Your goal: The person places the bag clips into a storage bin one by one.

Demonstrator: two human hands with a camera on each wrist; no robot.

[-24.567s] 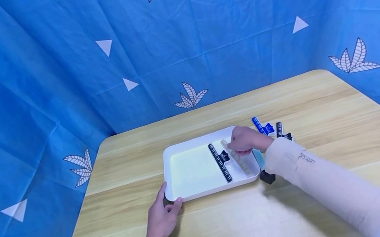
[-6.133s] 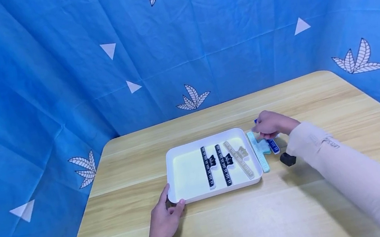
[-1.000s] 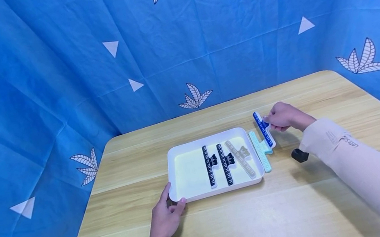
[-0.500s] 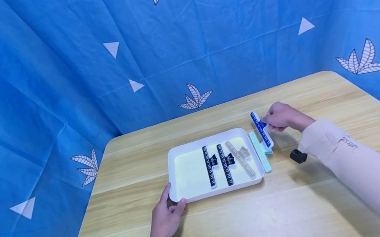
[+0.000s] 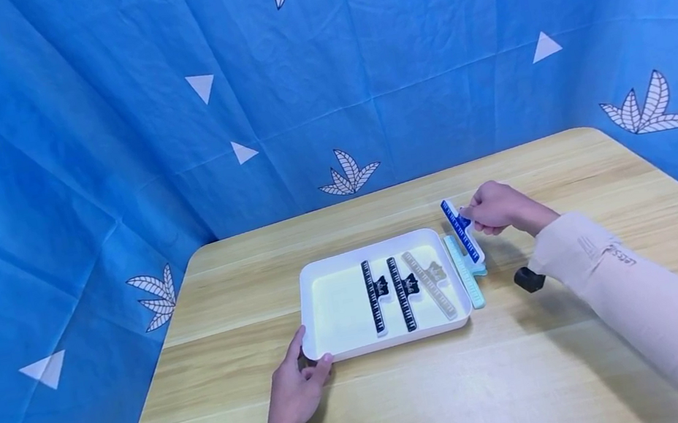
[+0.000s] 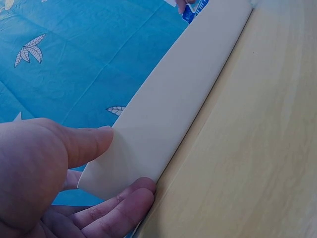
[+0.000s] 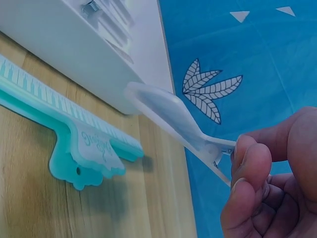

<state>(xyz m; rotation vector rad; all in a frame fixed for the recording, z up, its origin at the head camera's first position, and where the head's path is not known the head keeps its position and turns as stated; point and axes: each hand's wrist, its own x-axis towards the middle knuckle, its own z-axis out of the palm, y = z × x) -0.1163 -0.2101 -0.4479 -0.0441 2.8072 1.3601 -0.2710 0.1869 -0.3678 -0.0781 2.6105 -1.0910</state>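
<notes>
My left hand grips the near left corner of a white tray, thumb against the side and fingers at the bottom edge in the left wrist view. At the tray's right, my right hand pinches the handle of a blue piano-keyboard clip, raised above the table. Seen side-on in the right wrist view, this clip looks whitish. A mint-green clip lies on the table along the tray's right side. Inside the tray are two black clips and a slanted beige clip.
The left black clip and the other black clip lie roughly parallel in the tray's right half. The wooden table ends at a blue patterned curtain behind and beside it.
Since the oldest frame, a second black clip has come to lie in the tray. My right hand has lifted the blue clip and shifts it slightly left; my left hand stays at the corner.
</notes>
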